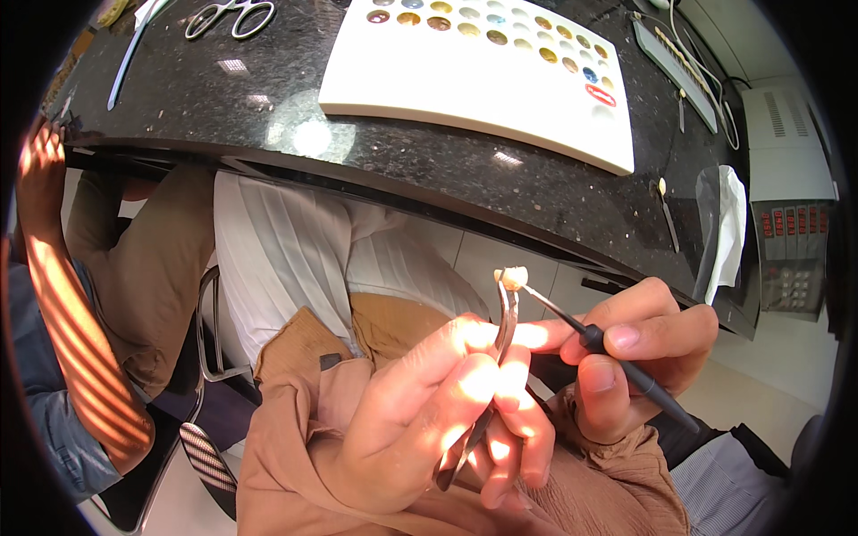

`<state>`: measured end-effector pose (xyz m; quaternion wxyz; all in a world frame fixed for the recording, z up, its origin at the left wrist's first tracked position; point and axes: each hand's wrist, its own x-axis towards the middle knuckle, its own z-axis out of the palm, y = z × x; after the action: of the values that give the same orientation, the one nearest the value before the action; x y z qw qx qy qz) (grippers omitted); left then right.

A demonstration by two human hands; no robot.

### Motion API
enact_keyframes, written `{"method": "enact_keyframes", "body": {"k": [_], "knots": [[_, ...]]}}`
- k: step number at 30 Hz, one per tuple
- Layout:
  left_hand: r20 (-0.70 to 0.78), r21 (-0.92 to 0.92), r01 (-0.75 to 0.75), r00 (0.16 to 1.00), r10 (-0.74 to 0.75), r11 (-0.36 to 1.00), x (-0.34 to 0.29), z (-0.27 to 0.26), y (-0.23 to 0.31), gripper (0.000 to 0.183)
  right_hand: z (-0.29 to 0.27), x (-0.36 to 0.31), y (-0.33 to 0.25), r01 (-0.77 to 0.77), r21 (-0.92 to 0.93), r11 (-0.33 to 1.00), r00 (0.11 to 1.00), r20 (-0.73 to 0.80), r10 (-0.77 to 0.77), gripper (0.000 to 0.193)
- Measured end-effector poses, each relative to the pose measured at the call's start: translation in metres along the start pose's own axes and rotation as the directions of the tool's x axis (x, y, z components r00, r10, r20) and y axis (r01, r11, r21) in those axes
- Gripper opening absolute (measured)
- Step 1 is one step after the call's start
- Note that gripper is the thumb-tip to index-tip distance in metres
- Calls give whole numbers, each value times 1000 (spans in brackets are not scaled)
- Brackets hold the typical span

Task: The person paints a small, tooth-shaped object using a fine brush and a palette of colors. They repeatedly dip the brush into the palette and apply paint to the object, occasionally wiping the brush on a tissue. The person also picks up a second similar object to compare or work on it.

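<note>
My left hand (447, 402) is closed round a pair of dark metal forceps (507, 326), their ends sticking out below the fingers. A small cream-coloured dental crown (512, 278) sits in the tips, held up in front of the bench edge. In my right hand (648, 344), pinched between thumb and fingers, is a fine brush (642, 380) with a black handle. Its thin tip reaches to the right side of the crown; whether it touches, I cannot tell. The fingers of both hands come close together behind the tools.
On the dark speckled bench (402, 179) lies a white palette (447, 85) with several coloured wells. Scissors (234, 18), a pale blue stick (134, 58), shade tabs (684, 67) and white tissue (728, 237) lie around it. A furnace-like unit (791, 152) stands right; a co-worker's arm (80, 313) is left.
</note>
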<state>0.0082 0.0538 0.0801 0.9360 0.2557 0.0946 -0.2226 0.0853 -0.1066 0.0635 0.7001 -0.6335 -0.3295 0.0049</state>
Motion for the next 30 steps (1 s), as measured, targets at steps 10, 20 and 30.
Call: {"method": "enact_keyframes", "body": {"k": [10,20,30], "knots": [[38,-26,34,999,-33,999,3,-5,1,39,1,0,-1,-30,48,998,1000,-6,31,33],[-6,-1,-9,1000,9,1000,3,-3,-1,33,0,2,-1,-40,100,994,999,26,37,30],[-46,29,30,999,-29,999,6,-5,-2,26,-1,0,-7,-140,84,987,990,16,139,31]]}}
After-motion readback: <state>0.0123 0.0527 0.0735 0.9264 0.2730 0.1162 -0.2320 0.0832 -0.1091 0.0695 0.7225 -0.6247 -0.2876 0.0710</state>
